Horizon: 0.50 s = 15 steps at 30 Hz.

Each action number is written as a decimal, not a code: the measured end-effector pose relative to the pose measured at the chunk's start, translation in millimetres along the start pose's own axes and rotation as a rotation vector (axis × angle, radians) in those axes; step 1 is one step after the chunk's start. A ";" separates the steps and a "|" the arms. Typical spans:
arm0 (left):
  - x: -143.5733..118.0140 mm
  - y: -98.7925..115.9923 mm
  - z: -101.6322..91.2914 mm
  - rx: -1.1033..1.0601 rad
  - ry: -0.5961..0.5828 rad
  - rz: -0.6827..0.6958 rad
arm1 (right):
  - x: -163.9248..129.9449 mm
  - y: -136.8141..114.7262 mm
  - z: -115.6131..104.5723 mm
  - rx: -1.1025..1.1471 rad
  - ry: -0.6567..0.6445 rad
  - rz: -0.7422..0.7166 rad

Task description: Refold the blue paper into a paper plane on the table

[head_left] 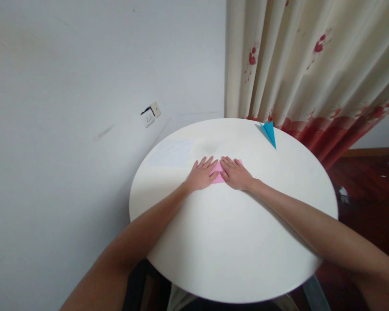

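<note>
A sheet of pink paper [218, 178] lies flat on the round white table [227, 250]. My left hand [201, 173] rests palm down over its left part, fingers spread and stretched out. Over the right part lies my right hand [236, 173], also flat, with its fingers extended. The two thumbs nearly meet at the middle of the paper. Much of the pink sheet is hidden under both hands, so its full outline does not show.
A blue folded paper plane [269, 133] sits near the table's far right edge. White paper [171, 153] lies at the back left. Behind are a wall with a socket [148, 117] and a floral curtain [298, 69].
</note>
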State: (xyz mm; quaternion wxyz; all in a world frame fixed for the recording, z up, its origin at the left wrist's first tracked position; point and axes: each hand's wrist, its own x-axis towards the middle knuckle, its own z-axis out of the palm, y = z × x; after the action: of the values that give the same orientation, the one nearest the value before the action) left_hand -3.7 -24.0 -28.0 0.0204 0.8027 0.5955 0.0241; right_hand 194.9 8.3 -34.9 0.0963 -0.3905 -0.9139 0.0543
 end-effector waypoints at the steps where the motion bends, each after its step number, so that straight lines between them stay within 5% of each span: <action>1: 0.1 -0.2 0.1 0.002 -0.002 0.001 | 0.1 -0.1 0.1 0.003 0.001 0.003; 15: -2.0 1.2 -1.9 0.001 0.002 0.027 | 0.0 -0.3 -0.2 -0.011 -0.002 0.008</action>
State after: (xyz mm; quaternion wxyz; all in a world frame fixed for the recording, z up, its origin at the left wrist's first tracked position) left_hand -3.2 -26.2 -26.1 0.0192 0.8107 0.5846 0.0251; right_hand 194.6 8.2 -34.6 0.0931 -0.3944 -0.9128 0.0501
